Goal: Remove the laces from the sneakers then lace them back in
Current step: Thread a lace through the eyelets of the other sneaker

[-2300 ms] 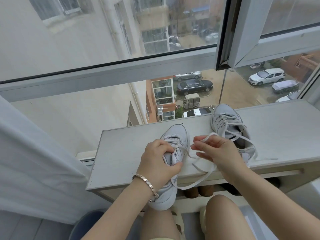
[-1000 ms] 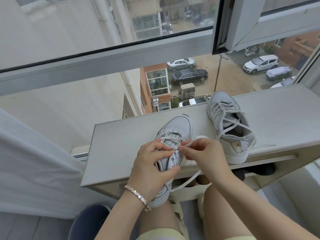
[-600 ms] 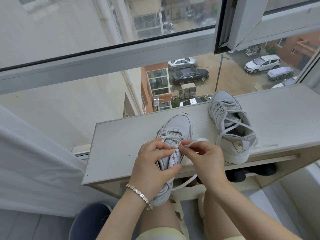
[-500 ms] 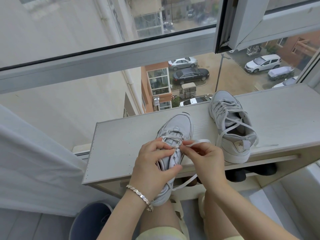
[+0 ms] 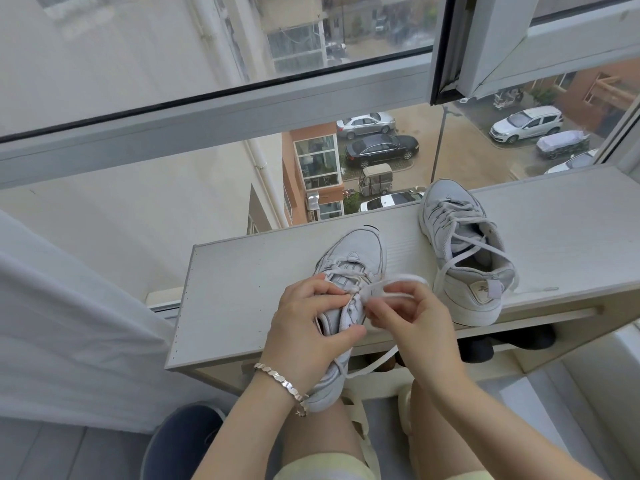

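A pale grey sneaker point(image 5: 355, 254) lies toe-away on the white shelf top point(image 5: 242, 289), its heel hanging over the front edge onto my knee. My left hand point(image 5: 308, 327) grips its collar and tongue, thumb on the right side. My right hand point(image 5: 412, 317) pinches the white lace point(image 5: 401, 280) beside the upper eyelets; the lace loops above my fingers and a loose end point(image 5: 374, 365) trails below the shelf. The second sneaker point(image 5: 460, 251) stands to the right, laced loosely with untied ends.
The shelf stands against a large window with an open sash point(image 5: 502, 39) at upper right. Dark shoes point(image 5: 512, 341) sit under the shelf top. A white curtain point(image 5: 69, 323) hangs at left and a dark blue bin point(image 5: 180, 441) stands by my left knee.
My right hand has moved in from the right to the sneaker's upper eyelets, and the long slack loop of lace has shortened into a small loop above my fingers. The left hand keeps its grip.
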A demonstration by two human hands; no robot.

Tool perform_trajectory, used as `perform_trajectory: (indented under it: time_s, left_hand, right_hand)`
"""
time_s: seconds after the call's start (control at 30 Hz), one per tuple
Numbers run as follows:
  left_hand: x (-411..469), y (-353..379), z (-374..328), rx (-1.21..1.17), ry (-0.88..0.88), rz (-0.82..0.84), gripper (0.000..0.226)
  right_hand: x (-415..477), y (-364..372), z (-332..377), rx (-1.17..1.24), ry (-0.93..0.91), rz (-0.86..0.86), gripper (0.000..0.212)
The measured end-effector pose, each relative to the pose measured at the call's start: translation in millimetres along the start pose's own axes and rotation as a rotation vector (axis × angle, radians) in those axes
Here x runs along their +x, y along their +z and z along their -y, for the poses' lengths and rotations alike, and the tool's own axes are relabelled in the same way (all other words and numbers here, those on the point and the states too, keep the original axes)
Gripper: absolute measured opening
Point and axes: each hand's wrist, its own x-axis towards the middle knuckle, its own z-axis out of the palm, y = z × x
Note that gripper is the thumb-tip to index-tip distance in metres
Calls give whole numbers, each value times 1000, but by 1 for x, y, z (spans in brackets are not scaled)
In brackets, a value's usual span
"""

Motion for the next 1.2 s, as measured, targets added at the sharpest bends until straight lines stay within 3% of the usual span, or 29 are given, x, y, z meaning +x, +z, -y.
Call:
perform_trajectory:
  time_s: [0.03,0.1,0.17,0.23,0.3,0.57,0.87,1.0,1.1,1.2]
  left_hand:
    - [1,-1,-1,-1,-8,10,34]
    - [4,-2,-2,-3,-24,30,34]
    - [5,-3,-3,6,-26,46,34]
    - [5,-3,-4,17,-32,56,35]
    - [6,-4,-4,11,-41,59,35]
    - [8,-4,-1,-13,-71,72,31]
    - [15,-11,1,-90,-52,177,26]
    - [14,-7,0,-59,-1,130,21]
    - [23,0,1,-2,-56,13,18]
    - [28,8,3,26,-138,-33,28]
  right_hand:
    - [-2,-1,-2,-45,7,-39,12]
    - [-2,-7,-1,-269,-178,-25,16]
    - [6,-11,5,-473,-414,154,26]
    - [22,-11,10,-641,-499,359,23]
    - [36,-11,16,-777,-555,461,18]
    - [58,-10,36,-1082,-1096,586,17]
    - [47,3,-4,-756,-990,199,18]
    - [29,6,4,-567,-941,226,13]
    - [6,15,39,-121,-661,310,14]
    - [1,1,69,218,-569,182,24]
